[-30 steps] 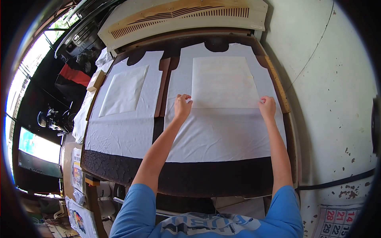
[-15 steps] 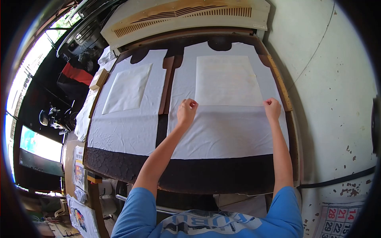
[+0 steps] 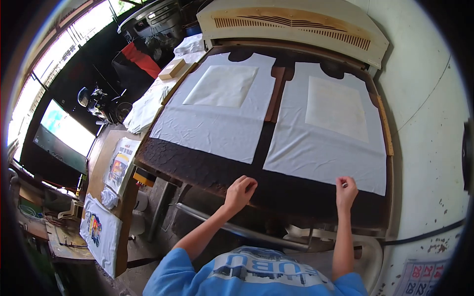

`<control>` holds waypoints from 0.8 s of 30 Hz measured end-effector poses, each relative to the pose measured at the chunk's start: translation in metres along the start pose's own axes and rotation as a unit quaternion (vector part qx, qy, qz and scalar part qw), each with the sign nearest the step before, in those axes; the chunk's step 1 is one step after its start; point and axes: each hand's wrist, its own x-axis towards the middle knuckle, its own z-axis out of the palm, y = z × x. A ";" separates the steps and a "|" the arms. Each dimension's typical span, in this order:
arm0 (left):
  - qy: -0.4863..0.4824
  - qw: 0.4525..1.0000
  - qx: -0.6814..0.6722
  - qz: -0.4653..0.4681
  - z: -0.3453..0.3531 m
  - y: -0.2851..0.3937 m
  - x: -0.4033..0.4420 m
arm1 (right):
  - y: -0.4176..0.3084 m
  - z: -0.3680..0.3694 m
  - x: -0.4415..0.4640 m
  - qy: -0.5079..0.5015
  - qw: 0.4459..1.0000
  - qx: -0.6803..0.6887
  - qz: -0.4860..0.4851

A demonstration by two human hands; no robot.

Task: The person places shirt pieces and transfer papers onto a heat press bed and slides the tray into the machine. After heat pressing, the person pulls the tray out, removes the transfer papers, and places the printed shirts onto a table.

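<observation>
The big change from where I stand is that both hands have come away from the sheet they were at half a second ago and drawn back toward the near edge of the dark bed [image 3: 187, 160]. The left hand [image 3: 240, 192] is over that near edge, in front of the gap between the two pieces of cloth; the right hand [image 3: 347, 193] is further along to the bed's right, its fingertips over the lower hem of the right white cloth [image 3: 316, 153]. Both have their fingers loosely curled with nothing visible in them; whether thumb and fingertips meet, or the right one brushes the hem, I can't tell. The right pale sheet [image 3: 335, 108] lies flat on its cloth on the bed's right half, below the neck cutout, now with no hand on it, and I'd judge that its placing is finished. It matches the left pale sheet [image 3: 222, 86], which rests on the left white cloth [image 3: 212, 133] across the bed, just as untouched. The view has swung too, so more shows off the bed's left side, including a shirt with a colourful print [image 3: 101, 232].
</observation>
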 end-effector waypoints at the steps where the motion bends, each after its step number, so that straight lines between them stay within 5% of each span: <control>1: 0.018 1.000 0.024 0.004 -0.009 -0.012 -0.017 | -0.015 0.001 -0.021 0.003 1.000 0.011 -0.006; 12: 0.078 0.994 0.069 -0.023 -0.088 -0.085 -0.099 | -0.065 0.004 -0.182 -0.017 0.999 -0.039 -0.026; 16: 0.082 0.994 0.078 0.000 -0.087 -0.085 -0.101 | -0.068 0.007 -0.194 -0.032 0.983 -0.146 -0.108; 24: 0.076 0.993 0.082 0.033 -0.089 -0.089 -0.104 | -0.065 0.015 -0.198 0.028 0.977 -0.183 -0.109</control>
